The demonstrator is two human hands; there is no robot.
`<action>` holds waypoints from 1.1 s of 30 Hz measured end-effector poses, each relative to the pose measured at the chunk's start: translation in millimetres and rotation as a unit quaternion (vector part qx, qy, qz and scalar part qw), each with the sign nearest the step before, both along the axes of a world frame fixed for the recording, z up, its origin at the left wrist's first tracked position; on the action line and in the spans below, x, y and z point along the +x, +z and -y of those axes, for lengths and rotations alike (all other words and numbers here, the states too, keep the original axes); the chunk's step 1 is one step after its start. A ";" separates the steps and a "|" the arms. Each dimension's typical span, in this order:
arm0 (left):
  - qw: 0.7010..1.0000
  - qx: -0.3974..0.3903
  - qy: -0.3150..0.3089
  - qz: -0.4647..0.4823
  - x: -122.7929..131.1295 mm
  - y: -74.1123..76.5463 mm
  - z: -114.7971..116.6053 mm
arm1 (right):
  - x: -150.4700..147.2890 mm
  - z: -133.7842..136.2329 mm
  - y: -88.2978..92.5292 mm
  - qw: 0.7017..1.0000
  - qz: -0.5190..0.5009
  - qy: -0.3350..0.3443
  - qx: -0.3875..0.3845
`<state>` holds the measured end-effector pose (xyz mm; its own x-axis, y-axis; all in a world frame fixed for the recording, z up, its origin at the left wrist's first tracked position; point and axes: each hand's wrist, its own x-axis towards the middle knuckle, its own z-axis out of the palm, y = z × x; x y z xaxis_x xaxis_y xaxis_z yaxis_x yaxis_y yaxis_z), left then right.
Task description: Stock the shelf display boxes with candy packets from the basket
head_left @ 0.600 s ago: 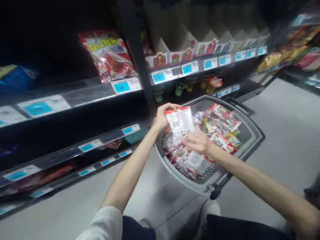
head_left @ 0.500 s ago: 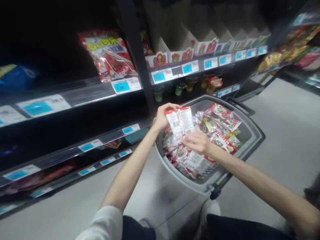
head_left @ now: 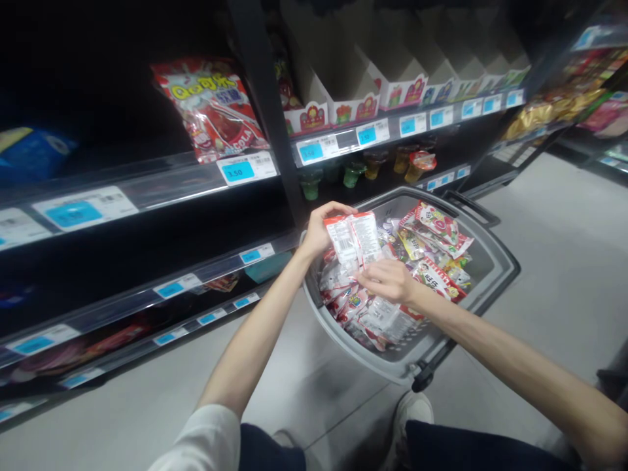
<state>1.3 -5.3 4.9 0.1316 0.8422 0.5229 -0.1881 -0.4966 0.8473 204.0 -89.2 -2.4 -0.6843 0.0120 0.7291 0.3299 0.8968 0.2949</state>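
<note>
Left hand [head_left: 321,230]: fingers grip the top of two packets [head_left: 354,239].
Right hand [head_left: 390,280]: fingers pinch their lower edge.
Basket [head_left: 495,261]: below, holding snack packs.

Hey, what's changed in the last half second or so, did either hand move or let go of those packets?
Nothing visibly changed. The left hand still grips the small packets near their top, and the right hand still pinches their lower edge. Both are over the grey basket of snack bags on the floor. Only the view shifts very slightly.
</note>
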 end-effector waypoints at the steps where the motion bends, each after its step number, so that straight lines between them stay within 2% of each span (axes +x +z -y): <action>1: 1.000 0.000 0.000 -0.001 0.0 -0.4 0.0 | 0.2 0.0 -0.2 1.000 0.002 -0.001 -0.001; 5: 1.000 -0.004 0.000 -0.005 -0.3 -0.9 0.2 | 2.2 -1.3 -5.9 1.000 0.017 -0.004 -0.024; 9: 1.000 0.009 0.014 0.003 -0.8 -0.9 -2.3 | 0.8 -3.2 -10.8 0.995 -0.046 -0.024 -0.084; 15: 0.995 -0.006 0.059 0.075 -1.8 -0.3 -7.1 | 0.2 -9.2 -6.6 0.965 -0.185 -0.068 -0.171; 20: 0.996 -0.010 0.061 0.071 -3.5 3.2 -5.3 | 4.4 -13.2 -6.2 0.953 -0.198 -0.087 -0.210; 23: 0.993 -0.006 0.094 0.065 -2.0 5.1 -5.7 | 3.1 -10.7 -6.1 0.936 -0.202 -0.121 -0.260; 26: 0.989 -0.005 0.134 0.058 0.0 4.4 -8.4 | 1.0 -8.9 -4.2 0.891 -0.225 -0.189 -0.346; 28: 0.987 -0.007 0.151 0.049 0.2 2.7 -10.1 | 0.9 -11.4 -2.8 0.847 -0.236 -0.208 -0.430; 31: 0.986 -0.004 0.164 0.027 -1.1 -0.1 -11.7 | 2.5 -19.1 -0.2 0.755 -0.249 -0.160 -0.586; 33: 0.986 -0.006 0.167 0.020 -2.2 -1.4 -12.2 | 3.1 -23.5 2.1 0.698 -0.261 -0.127 -0.654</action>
